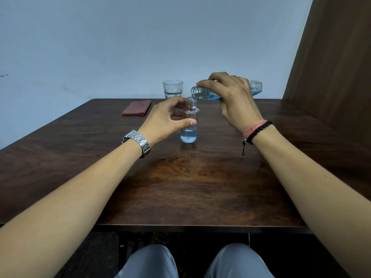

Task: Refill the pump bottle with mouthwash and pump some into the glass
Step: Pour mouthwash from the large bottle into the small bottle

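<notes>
Nearest, grey-trousered knees (pixel 192 261) show below the near edge of the dark wooden table (pixel 180 187). Toward the middle of the table stands the small clear pump bottle (pixel 189 125), its neck open with no pump on it and pale blue liquid filling its lower part. The left hand (pixel 166 119), a metal watch (pixel 137 142) on its wrist, curls thumb and fingers round the bottle's left side. Just right and above, the right hand (pixel 232 99), with bead and thread bracelets (pixel 256 131) at the wrist, grips the mouthwash bottle (pixel 202 93) tilted on its side, its mouth just over the small bottle's neck. Farther back stands the glass (pixel 173 89), upright near the far edge, and to its left lies a folded reddish cloth (pixel 136 110).
</notes>
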